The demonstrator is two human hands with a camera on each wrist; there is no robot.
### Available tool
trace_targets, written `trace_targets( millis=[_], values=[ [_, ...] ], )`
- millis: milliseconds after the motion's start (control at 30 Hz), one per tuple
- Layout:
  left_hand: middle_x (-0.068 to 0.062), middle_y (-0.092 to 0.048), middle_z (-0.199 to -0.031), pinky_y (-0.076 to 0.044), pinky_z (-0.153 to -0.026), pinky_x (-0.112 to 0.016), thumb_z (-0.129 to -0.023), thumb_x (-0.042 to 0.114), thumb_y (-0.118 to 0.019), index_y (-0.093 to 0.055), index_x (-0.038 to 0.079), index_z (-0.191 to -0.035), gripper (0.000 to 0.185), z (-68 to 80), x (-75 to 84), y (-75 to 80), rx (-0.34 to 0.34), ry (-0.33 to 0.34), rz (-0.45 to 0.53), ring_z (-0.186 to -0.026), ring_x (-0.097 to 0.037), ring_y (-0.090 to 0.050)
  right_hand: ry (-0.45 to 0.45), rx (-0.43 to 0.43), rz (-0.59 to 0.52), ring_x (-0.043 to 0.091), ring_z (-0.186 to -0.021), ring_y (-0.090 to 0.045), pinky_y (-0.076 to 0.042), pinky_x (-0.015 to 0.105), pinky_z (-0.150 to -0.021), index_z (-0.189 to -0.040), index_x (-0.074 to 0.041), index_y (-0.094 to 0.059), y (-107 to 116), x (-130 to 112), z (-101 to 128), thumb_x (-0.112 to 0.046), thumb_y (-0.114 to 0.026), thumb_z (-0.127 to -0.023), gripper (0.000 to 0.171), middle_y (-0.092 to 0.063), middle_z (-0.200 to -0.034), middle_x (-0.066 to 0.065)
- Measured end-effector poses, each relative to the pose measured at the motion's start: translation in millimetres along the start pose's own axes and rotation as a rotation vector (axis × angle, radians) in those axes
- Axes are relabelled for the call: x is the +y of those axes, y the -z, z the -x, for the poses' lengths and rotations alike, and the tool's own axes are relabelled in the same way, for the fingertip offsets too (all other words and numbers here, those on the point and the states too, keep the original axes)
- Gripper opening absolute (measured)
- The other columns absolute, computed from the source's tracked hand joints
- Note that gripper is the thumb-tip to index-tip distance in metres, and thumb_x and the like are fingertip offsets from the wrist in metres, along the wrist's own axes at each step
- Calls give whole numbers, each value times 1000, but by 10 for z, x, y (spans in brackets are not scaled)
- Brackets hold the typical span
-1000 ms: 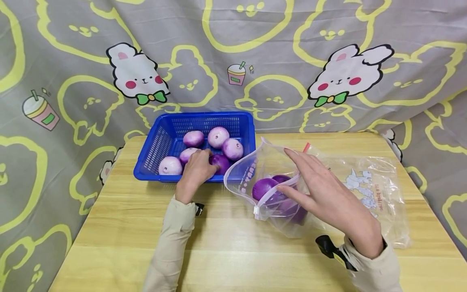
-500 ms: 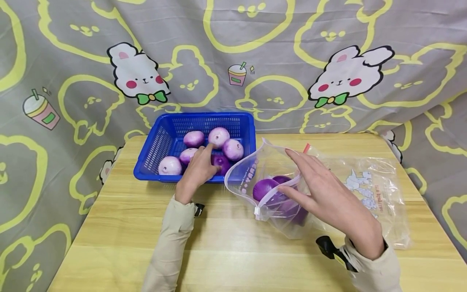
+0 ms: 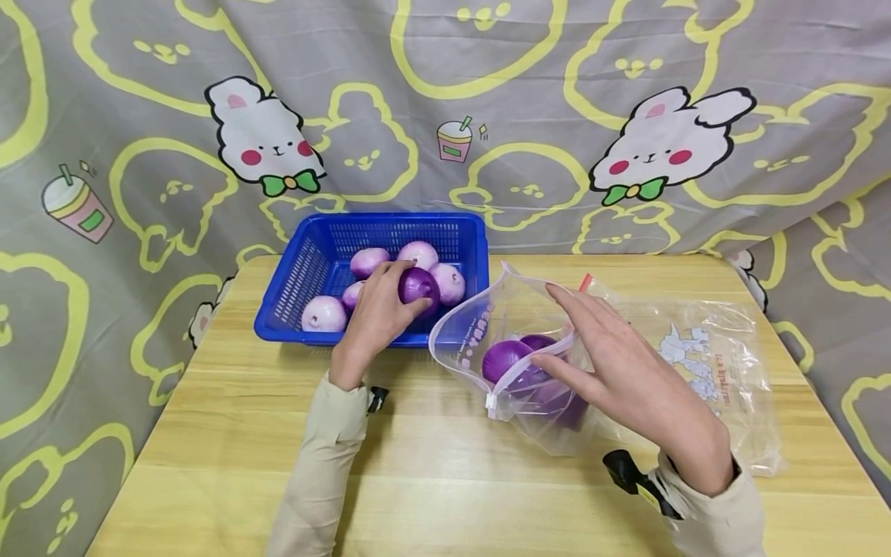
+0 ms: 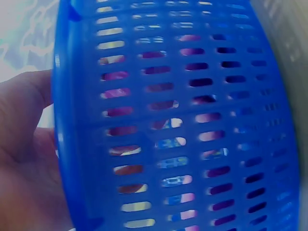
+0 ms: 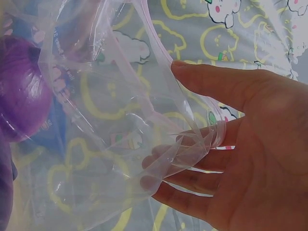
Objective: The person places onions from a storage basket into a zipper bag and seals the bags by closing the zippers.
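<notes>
A dark purple onion [image 3: 419, 288] is pinched between the thumb and fingers of my left hand [image 3: 379, 309], over the near right side of the blue basket [image 3: 285, 335]. Several paler onions [image 3: 324, 314] lie in that basket. In the left wrist view the basket's slotted wall [image 4: 144, 139] hides the onion, and only part of the hand [image 4: 24, 144] shows at its rim. My right hand [image 3: 626, 363] has its thumb and fingers spread and fairly straight at the mouth of a clear zip bag [image 3: 459, 329]. Inside that bag sit dark purple onions [image 3: 506, 361].
A flat clear bag with printed figures [image 3: 724, 363] lies on the wooden table [image 3: 445, 503] to the right, partly under my right hand. Behind the table hangs a grey cartoon-print cloth [image 3: 529, 100]. A white slider [image 3: 491, 404] sits at the zip bag's near corner.
My left hand has closed on the dark purple onion and raised it from among the others, a little up and back. The right hand and the zip bag have stayed in place.
</notes>
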State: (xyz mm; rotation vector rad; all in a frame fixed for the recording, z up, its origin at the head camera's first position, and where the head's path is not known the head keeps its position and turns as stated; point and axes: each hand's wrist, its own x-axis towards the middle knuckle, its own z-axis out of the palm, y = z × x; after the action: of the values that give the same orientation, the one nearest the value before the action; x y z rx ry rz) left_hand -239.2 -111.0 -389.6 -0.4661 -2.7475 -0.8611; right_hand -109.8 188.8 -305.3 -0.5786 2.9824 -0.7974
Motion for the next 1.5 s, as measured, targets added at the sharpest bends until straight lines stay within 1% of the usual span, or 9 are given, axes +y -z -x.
trace_targets(
  millis=[133, 300, 400, 500, 700, 967, 1200, 1300, 1500],
  values=[
    [-20, -55, -123, -47, -95, -51, -81, 24, -84, -57, 8, -134, 62, 6, 44, 25, 51, -41, 47, -110, -36, -57, -1, 4, 0, 37, -146, -28, -29, 63, -111, -159, -16, -23, -8, 0, 1, -57, -57, -95, 83, -31, -159, 14],
    [-20, -50, -133, -46, -99, -48, -83, 19, -81, -61, 12, -134, 55, 14, 128, 66, 121, -116, 100, -118, -35, -53, 11, 8, 2, 38, -145, -29, -29, 63, -111, -159, -16, -23, -10, 3, 3, -56, -57, -95, 82, -32, -159, 14],
    [-19, -49, -137, -47, -99, -47, -86, 22, -79, -63, 15, -133, 50, 22, 189, 92, 141, -152, 133, -121, -33, -53, 16, 13, 5, 37, -145, -29, -29, 62, -111, -159, -16, -23, -11, 2, 0, -56, -57, -95, 82, -32, -159, 14],
    [-16, -52, -136, -50, -97, -45, -88, 25, -78, -64, 17, -134, 49, 31, 252, 122, 158, -174, 156, -121, -31, -54, 14, 5, 5, 38, -145, -29, -29, 64, -111, -159, -17, -22, -9, -3, -5, -56, -57, -95, 82, -31, -159, 14],
    [-12, -55, -133, -52, -94, -45, -88, 23, -78, -64, 17, -133, 48, 50, 326, 168, 186, -182, 177, -119, -28, -55, -3, 8, 7, 35, -146, -28, -27, 61, -113, -158, -17, -24, -21, 7, -2, -58, -56, -95, 82, -31, -160, 10],
    [-15, -54, -135, -54, -92, -46, -86, 20, -79, -65, 15, -132, 48, 78, 406, 237, 239, -188, 203, -120, -30, -56, 56, 24, 16, 36, -145, -30, -29, 60, -112, -159, -15, -22, -32, 22, -20, -54, -57, -97, 81, -33, -158, 15],
    [-15, -53, -136, -55, -91, -44, -85, 21, -79, -65, 16, -131, 48, 110, 471, 303, 294, -197, 222, -122, -29, -54, 66, 33, 24, 37, -144, -32, -30, 60, -112, -158, -14, -24, -39, 25, -31, -53, -58, -96, 81, -34, -157, 15],
    [-15, -52, -138, -55, -90, -44, -86, 21, -79, -65, 16, -132, 49, 127, 502, 333, 305, -203, 222, -123, -28, -53, 63, 33, 23, 37, -144, -31, -30, 60, -112, -158, -13, -24, -39, 25, -31, -53, -58, -96, 81, -34, -157, 15],
    [-11, -51, -140, -55, -91, -43, -86, 23, -79, -64, 18, -133, 49, 174, 586, 389, 313, -210, 237, -125, -25, -52, 58, 30, 23, 36, -145, -31, -30, 61, -112, -158, -13, -24, -40, 26, -29, -54, -58, -96, 81, -34, -158, 15]
  ],
)
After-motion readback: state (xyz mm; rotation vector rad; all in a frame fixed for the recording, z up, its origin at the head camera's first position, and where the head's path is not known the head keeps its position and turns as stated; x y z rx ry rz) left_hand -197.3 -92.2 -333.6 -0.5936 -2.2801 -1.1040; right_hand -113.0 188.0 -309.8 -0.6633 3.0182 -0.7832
